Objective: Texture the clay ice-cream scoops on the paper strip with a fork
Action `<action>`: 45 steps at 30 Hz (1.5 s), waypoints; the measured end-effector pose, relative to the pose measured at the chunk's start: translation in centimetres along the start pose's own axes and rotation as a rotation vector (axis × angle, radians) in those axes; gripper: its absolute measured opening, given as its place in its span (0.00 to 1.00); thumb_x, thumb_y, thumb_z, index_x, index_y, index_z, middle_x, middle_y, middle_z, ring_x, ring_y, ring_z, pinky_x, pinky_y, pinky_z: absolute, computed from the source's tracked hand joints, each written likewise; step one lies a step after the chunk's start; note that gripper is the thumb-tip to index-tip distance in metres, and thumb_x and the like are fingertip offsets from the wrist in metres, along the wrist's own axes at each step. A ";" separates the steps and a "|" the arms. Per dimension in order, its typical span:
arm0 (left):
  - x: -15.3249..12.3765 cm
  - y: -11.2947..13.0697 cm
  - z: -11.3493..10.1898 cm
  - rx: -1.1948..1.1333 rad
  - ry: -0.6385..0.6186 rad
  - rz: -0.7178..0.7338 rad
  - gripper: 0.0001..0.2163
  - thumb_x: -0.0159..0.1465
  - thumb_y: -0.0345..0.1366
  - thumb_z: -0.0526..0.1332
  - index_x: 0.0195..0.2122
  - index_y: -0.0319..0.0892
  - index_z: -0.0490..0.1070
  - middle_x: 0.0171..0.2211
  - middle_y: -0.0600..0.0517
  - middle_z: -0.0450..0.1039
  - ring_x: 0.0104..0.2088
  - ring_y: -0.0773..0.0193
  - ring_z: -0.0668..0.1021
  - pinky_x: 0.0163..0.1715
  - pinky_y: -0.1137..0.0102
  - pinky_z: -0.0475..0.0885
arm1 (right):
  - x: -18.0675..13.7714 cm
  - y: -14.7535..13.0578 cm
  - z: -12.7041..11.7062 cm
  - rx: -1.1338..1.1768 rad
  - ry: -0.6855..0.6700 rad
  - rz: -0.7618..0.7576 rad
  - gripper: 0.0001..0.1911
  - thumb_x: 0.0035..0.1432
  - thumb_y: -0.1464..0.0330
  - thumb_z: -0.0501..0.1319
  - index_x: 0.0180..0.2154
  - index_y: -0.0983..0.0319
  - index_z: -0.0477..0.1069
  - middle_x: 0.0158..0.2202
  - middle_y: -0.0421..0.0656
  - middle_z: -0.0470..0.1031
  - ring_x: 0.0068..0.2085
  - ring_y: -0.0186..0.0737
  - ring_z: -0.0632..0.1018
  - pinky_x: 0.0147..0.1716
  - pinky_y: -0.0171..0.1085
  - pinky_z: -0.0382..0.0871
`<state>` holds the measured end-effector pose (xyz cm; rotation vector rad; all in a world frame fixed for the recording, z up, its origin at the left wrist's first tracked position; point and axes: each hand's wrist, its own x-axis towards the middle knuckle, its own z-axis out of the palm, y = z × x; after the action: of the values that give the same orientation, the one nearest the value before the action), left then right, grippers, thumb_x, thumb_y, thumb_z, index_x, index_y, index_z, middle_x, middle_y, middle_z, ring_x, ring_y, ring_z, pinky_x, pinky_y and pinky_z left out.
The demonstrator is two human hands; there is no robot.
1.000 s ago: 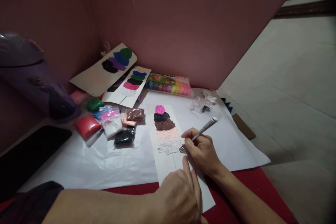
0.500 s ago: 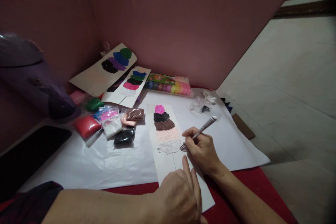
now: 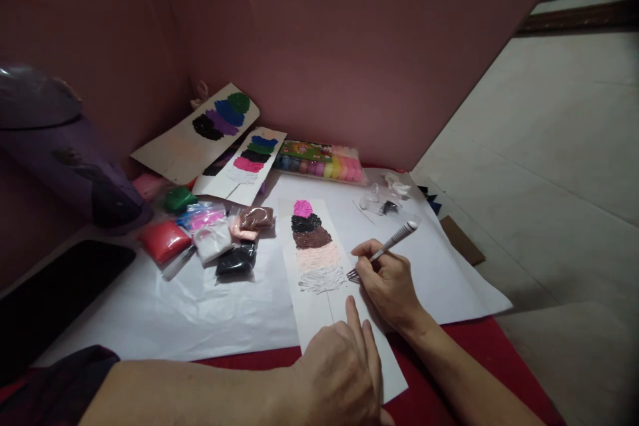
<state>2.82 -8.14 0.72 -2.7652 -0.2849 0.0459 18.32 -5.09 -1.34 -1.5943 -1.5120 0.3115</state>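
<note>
A fork (image 3: 394, 237) with a striped handle is gripped in my right hand (image 3: 392, 283), its tines low beside the right edge of the white clay band (image 3: 323, 278). That band is the lowest of several textured clay patches on a long paper card (image 3: 312, 319); above it come pale pink, brown, black and a bright pink round top. A thin line is drawn down from the white band. My left hand (image 3: 344, 366) rests on the lower part of the card, fingers stretched out, index finger pointing up toward the white band.
Bagged clay in several colours, including a red packet (image 3: 164, 241) and a black packet (image 3: 237, 258), lies left of the card. Behind are two decorated cards (image 3: 252, 166) and a clay pack (image 3: 322, 161). A dark phone-like slab (image 3: 64, 299) and purple bottle (image 3: 74, 153) stand left.
My right hand and the fork have shifted slightly right, so the tines sit just off the white band's edge. My left hand stays in place on the card.
</note>
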 end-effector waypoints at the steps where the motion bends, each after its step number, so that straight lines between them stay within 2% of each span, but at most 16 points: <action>1: 0.0 0.1 0.0 -0.004 0.006 -0.004 0.32 0.69 0.48 0.35 0.56 0.25 0.64 0.51 0.22 0.65 0.19 0.62 0.73 0.12 0.69 0.55 | 0.0 0.0 0.0 0.004 0.009 0.002 0.07 0.55 0.72 0.53 0.30 0.63 0.69 0.15 0.32 0.58 0.16 0.30 0.61 0.17 0.31 0.57; 8: 0.1 -0.1 -0.1 -0.006 -0.011 0.021 0.32 0.69 0.48 0.37 0.56 0.25 0.65 0.51 0.23 0.66 0.19 0.61 0.74 0.12 0.68 0.54 | -0.1 -0.2 0.1 0.057 -0.026 0.027 0.07 0.54 0.72 0.53 0.29 0.63 0.69 0.15 0.32 0.58 0.16 0.30 0.61 0.17 0.30 0.57; 17: 0.1 0.2 0.5 -0.019 0.062 -0.016 0.32 0.69 0.49 0.39 0.56 0.25 0.65 0.51 0.22 0.66 0.19 0.63 0.73 0.12 0.69 0.53 | -0.3 -0.3 0.3 0.092 -0.066 0.038 0.06 0.54 0.72 0.53 0.29 0.63 0.68 0.15 0.32 0.58 0.16 0.30 0.61 0.17 0.30 0.58; 29: 0.2 -0.2 -0.1 -0.030 0.021 -0.003 0.32 0.69 0.50 0.39 0.55 0.25 0.66 0.50 0.22 0.66 0.19 0.61 0.74 0.13 0.69 0.54 | -0.4 -0.4 0.4 0.113 -0.101 0.035 0.06 0.54 0.72 0.53 0.30 0.63 0.69 0.16 0.32 0.59 0.17 0.30 0.62 0.18 0.30 0.60; 37: 0.1 0.4 0.6 -0.017 0.080 -0.044 0.32 0.69 0.50 0.39 0.55 0.25 0.67 0.50 0.23 0.67 0.20 0.62 0.74 0.14 0.69 0.55 | -0.3 -0.4 0.2 0.111 -0.104 0.020 0.06 0.54 0.72 0.53 0.29 0.63 0.69 0.15 0.32 0.58 0.17 0.30 0.61 0.18 0.30 0.58; 45: 0.2 0.0 0.0 -0.023 0.015 -0.010 0.32 0.69 0.50 0.39 0.55 0.25 0.66 0.51 0.22 0.66 0.20 0.62 0.74 0.13 0.69 0.54 | -0.4 -0.5 0.2 0.112 -0.075 0.028 0.06 0.54 0.72 0.54 0.29 0.63 0.69 0.15 0.32 0.58 0.16 0.30 0.61 0.17 0.30 0.58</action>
<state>2.99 -8.14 0.71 -2.7859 -0.2973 0.0191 17.76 -5.41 -1.28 -1.5309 -1.5029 0.4688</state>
